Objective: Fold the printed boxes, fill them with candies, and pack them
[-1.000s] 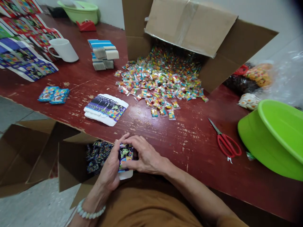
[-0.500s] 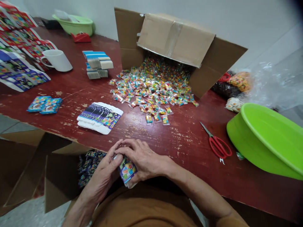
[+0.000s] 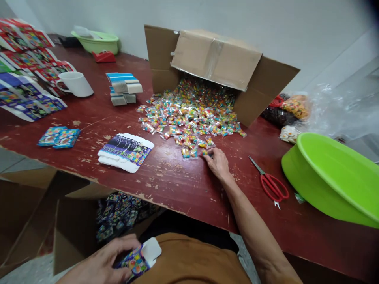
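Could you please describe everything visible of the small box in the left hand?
The small box looks like printed card, purple with colourful pictures, its white flap open at one end. It is tilted in the left hand, close to the brown shirt; whether it touches that is unclear. Fingers hide part of it; its contents cannot be seen.

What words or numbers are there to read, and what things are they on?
None can be read for sure.
Small box in the left hand: colourful print, too blurred.
Flat purple cartons: print too small.
Blue packs: too blurred.
Cartons at the far left: too blurred.
Dark packets: too small.
White mug: no writing shows.
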`<action>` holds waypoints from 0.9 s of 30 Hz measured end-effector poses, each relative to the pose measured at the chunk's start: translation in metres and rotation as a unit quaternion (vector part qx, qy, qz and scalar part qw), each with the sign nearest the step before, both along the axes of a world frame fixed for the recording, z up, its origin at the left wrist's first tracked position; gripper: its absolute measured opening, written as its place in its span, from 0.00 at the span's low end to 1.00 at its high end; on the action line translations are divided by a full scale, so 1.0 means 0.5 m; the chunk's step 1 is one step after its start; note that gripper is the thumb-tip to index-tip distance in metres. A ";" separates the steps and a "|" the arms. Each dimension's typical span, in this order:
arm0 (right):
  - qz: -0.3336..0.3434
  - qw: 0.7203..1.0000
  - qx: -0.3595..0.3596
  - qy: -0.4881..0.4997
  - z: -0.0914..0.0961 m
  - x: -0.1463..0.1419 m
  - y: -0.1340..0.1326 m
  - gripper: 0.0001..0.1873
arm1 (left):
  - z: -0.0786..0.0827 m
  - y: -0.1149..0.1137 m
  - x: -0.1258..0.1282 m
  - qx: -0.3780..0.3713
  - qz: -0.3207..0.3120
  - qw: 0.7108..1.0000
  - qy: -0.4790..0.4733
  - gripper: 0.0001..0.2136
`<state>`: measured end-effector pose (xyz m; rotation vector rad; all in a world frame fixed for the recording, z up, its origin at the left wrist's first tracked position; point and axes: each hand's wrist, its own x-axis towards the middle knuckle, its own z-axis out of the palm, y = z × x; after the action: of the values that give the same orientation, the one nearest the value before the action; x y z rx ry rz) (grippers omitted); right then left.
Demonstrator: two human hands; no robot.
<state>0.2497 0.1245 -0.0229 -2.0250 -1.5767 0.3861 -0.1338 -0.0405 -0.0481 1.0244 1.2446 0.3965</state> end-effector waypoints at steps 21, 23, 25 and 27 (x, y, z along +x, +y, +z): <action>0.251 0.816 -0.108 0.510 0.068 -0.236 -0.178 0.10 | 0.098 0.054 0.202 0.110 0.067 0.989 -0.077 0.20; 0.201 0.807 -0.106 0.546 0.060 -0.243 -0.179 0.12 | 0.099 0.054 0.209 0.116 0.088 0.985 -0.089 0.18; 0.193 0.824 -0.082 0.526 0.053 -0.246 -0.184 0.12 | 0.101 0.056 0.216 0.119 0.108 0.982 -0.098 0.17; 0.217 0.862 -0.041 0.456 0.047 -0.244 -0.191 0.11 | 0.104 0.058 0.219 0.111 0.140 0.976 -0.121 0.19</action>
<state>0.1276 0.0288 0.0006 -1.1604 -1.3378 1.3648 -0.0244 -0.0115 0.0039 0.9547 1.1419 0.8708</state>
